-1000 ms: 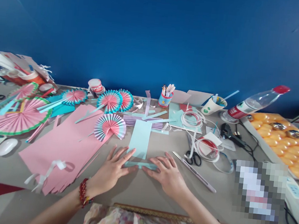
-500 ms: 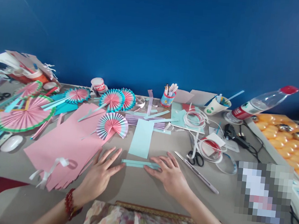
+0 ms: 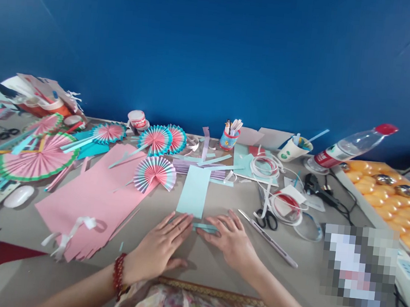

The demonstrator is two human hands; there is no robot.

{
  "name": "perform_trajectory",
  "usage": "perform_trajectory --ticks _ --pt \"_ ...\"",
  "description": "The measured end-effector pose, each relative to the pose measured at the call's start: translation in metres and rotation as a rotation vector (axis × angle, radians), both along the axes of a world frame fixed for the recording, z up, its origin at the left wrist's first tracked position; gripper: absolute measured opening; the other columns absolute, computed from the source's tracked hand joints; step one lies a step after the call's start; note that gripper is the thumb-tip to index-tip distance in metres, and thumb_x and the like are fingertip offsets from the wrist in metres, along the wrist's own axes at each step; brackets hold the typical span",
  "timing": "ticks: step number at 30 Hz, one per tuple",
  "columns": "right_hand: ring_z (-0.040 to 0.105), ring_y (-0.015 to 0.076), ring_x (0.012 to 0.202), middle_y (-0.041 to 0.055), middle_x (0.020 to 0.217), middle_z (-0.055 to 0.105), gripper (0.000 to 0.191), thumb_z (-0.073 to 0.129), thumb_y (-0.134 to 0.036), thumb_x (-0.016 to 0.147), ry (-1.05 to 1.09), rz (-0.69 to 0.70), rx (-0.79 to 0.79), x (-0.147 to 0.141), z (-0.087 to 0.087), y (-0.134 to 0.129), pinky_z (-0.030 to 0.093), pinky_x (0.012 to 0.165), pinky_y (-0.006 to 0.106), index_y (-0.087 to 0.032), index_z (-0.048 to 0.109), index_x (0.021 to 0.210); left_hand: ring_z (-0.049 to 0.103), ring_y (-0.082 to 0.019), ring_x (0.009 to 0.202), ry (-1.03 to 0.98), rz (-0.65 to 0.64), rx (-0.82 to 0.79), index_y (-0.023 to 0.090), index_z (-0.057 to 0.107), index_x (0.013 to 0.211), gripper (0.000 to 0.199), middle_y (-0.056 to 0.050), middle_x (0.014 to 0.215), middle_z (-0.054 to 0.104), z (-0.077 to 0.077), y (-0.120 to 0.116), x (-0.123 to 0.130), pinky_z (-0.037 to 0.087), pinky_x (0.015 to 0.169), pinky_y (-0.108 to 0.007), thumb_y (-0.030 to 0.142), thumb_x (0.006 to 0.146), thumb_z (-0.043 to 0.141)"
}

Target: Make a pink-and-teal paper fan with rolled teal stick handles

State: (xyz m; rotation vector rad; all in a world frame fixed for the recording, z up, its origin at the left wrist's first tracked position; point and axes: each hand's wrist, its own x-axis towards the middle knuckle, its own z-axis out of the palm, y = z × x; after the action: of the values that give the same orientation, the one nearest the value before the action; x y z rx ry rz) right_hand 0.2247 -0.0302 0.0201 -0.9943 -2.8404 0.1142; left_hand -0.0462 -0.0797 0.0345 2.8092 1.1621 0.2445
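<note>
A narrow light-blue paper strip (image 3: 205, 228) lies crosswise on the table in front of me. My left hand (image 3: 160, 246) rests flat over its left part, fingers extended together and thumb apart, so that end is hidden. At the strip's right end, my right hand (image 3: 232, 238) touches it with thumb and fingertips, the fingers spread and bent a little. Just beyond both hands lies a light-blue paper rectangle (image 3: 193, 191). A grey craft knife (image 3: 269, 241) is to the right of my right hand, near black-handled scissors (image 3: 268, 220).
Pink paper sheets (image 3: 87, 190) and several folded paper fans (image 3: 155, 173) spread over the left. Behind stand a pen tin (image 3: 230, 139), a paper cup (image 3: 293, 149) and a tilted plastic bottle (image 3: 348, 149). White coiled cable (image 3: 265, 166) lies at right, near an orange bumpy tray (image 3: 380, 191).
My left hand has moved right, from beside the strip's left end onto it, and its fingers have come closer together. My right hand stays at the right end.
</note>
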Motion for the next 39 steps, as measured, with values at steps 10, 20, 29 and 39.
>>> perform_trajectory --ticks 10,20,29,39 --pt "0.049 0.0244 0.124 -0.0018 0.146 0.051 0.062 0.054 -0.009 0.090 0.034 -0.012 0.042 0.013 -0.008 -0.003 0.024 0.112 0.059 -0.049 0.048 0.138 0.020 -0.027 0.149 0.083 -0.027 0.006 0.011 0.018 0.156 0.084 -0.013 0.161 0.024 -0.011 0.002 -0.005 0.016 0.122 -0.045 0.066 0.095 0.034" --pt "0.044 0.0258 0.133 0.0021 0.147 0.050 0.062 0.046 -0.005 0.085 0.074 -0.107 0.054 0.060 -0.011 -0.016 0.033 0.110 0.055 -0.040 0.056 0.135 0.023 -0.026 0.148 0.057 -0.024 -0.008 0.014 0.016 0.156 0.082 -0.011 0.161 0.025 -0.011 0.003 -0.004 0.018 0.122 -0.044 0.065 0.095 0.036" --pt "0.058 0.0235 0.106 0.0090 0.111 0.068 0.022 0.051 -0.022 0.095 0.300 -0.161 0.123 0.015 0.003 -0.025 0.047 0.094 0.039 -0.020 0.067 0.110 0.024 -0.025 0.148 0.009 0.001 -0.056 0.017 0.021 0.155 0.069 -0.010 0.159 0.031 -0.011 0.004 0.000 0.024 0.120 -0.047 0.048 0.098 0.046" --pt "0.056 0.0194 0.091 0.0069 0.097 0.066 0.012 0.052 -0.018 0.097 0.161 0.005 0.098 -0.011 -0.007 0.004 0.043 0.082 0.032 -0.020 0.064 0.096 0.056 -0.022 0.104 -0.089 0.175 -0.037 0.024 0.065 0.115 0.029 -0.007 0.116 0.061 -0.003 0.014 0.010 0.050 0.088 -0.041 0.014 0.098 0.045"
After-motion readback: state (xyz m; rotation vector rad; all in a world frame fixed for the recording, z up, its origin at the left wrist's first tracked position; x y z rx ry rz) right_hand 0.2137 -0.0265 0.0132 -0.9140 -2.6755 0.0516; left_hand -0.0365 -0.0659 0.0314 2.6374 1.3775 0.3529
